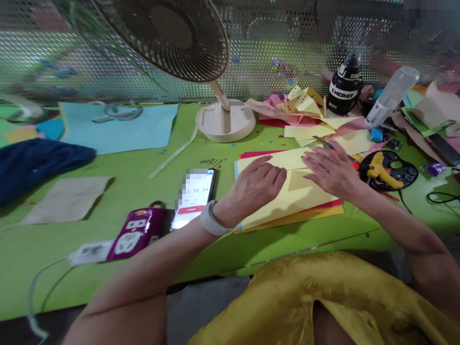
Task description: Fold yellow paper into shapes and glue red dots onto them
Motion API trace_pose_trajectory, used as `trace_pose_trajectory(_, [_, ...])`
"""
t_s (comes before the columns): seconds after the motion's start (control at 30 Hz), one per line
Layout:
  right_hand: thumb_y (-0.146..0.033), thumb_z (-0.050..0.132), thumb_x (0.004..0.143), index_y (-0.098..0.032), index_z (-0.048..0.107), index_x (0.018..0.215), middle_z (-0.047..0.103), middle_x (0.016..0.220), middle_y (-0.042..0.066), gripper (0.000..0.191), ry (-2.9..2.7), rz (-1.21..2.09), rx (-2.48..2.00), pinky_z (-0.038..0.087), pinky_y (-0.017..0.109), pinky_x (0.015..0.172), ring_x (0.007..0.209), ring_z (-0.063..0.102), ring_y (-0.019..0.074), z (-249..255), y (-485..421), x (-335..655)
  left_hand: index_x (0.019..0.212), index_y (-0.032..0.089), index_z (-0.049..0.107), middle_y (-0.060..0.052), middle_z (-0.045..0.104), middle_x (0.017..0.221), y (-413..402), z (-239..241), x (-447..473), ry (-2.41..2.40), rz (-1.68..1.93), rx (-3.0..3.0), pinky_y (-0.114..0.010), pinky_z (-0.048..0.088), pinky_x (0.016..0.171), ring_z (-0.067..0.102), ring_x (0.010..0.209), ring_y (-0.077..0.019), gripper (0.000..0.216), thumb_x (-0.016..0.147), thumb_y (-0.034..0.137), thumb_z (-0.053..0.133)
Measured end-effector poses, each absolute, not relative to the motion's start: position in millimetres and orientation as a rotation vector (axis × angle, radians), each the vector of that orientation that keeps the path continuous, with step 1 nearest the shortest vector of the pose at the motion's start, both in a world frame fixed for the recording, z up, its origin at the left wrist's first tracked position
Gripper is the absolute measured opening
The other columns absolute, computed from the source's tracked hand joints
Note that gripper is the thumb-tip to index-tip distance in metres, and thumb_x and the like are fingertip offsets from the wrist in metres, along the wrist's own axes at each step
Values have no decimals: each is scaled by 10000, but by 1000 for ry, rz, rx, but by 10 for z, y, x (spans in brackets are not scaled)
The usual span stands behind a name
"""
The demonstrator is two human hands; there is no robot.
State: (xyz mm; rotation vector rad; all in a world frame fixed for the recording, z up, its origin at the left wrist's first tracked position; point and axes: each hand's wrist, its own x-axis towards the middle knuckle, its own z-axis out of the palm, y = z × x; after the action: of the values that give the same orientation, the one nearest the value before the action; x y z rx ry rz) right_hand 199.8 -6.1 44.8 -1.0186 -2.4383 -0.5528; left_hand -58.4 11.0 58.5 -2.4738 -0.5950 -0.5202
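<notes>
A yellow paper sheet [293, 194] lies on a stack of coloured sheets on the green table [118, 167], folded over along its far part. My left hand [257, 184] rests on its left side with fingers curled and pressed down on the fold. My right hand [332, 170] lies flat on the right side of the sheet, fingers stretched out along the fold. Neither hand lifts anything.
A desk fan [215, 72] stands behind the sheet. A phone [194, 196] and a purple power strip [138, 232] lie to the left. Scissors [336, 148], a glue gun [383, 170], a black bottle [345, 86], a white spray bottle [391, 96] and paper scraps [305, 108] crowd the right.
</notes>
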Motion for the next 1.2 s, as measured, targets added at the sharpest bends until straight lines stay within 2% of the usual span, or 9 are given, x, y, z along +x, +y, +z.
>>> trace_pose_trajectory(0.13, [-115,429,1031,-251,680,1174,739,1121,33,319,-2523,-491,-935,430,429,1077,1127,612,195,374,-64,1859,1033,147,694,-70,739,893,90,513,-583,-544,-697,-2527,-394,574,931,659,821,-186,282,985,47,435])
trace_pose_trajectory(0.23, [-129,458,1030,-241,676,1186,732,1135,38,291,-2503,-464,-912,423,389,997,1088,588,191,294,-72,1857,1094,167,680,-64,749,960,84,412,-632,-515,-785,-2547,-386,565,932,667,871,-182,249,982,59,487])
trace_pose_trajectory(0.33, [-118,440,1033,-218,681,1174,734,1098,52,297,-2562,-488,-919,411,382,915,1041,566,198,170,-97,1849,1021,174,683,-41,729,874,63,240,-655,-531,-736,-2586,-365,570,848,653,806,-177,193,975,72,526])
trace_pose_trajectory(0.4, [-88,416,1026,-198,698,1127,733,1031,64,319,-2664,-486,-908,406,384,864,978,557,204,74,-123,1840,936,162,679,-34,703,806,31,98,-651,-534,-607,-2607,-332,559,732,632,737,-174,190,974,69,518])
trace_pose_trajectory(0.5, [-52,425,1001,-155,709,1104,719,973,91,320,-2815,-399,-860,398,378,812,916,543,214,-46,-162,1848,910,154,677,-46,709,841,-30,-84,-651,-589,-443,-2708,-303,527,644,631,731,-174,211,954,41,504])
trace_pose_trajectory(0.57, [-57,445,994,-138,712,1123,713,981,107,307,-2825,-319,-874,387,371,794,915,543,221,-96,-178,1869,948,159,684,-55,721,890,-58,-156,-665,-700,-455,-2780,-302,525,647,645,775,-184,187,957,69,521])
trace_pose_trajectory(0.73, [-230,497,1031,-176,745,1073,709,981,94,257,-2680,-19,-1107,370,347,769,900,561,213,-137,-179,1880,966,202,710,-38,738,920,-50,-211,-712,-1004,-734,-2974,-296,549,726,670,816,-173,185,1013,257,539])
trace_pose_trajectory(0.9, [-393,493,1035,-182,741,961,702,927,78,333,-2583,299,-1241,376,343,779,902,579,213,-108,-160,1825,946,217,726,-35,738,890,-21,-232,-719,-1232,-976,-3104,-315,563,748,687,839,-179,245,1016,356,536])
trace_pose_trajectory(1.2, [-494,426,1038,-194,718,973,697,982,90,424,-2585,299,-1345,389,355,794,927,576,227,-55,-157,1765,883,221,721,-47,709,843,-41,-152,-677,-1415,-1016,-3127,-339,567,723,673,793,-185,279,1003,370,518])
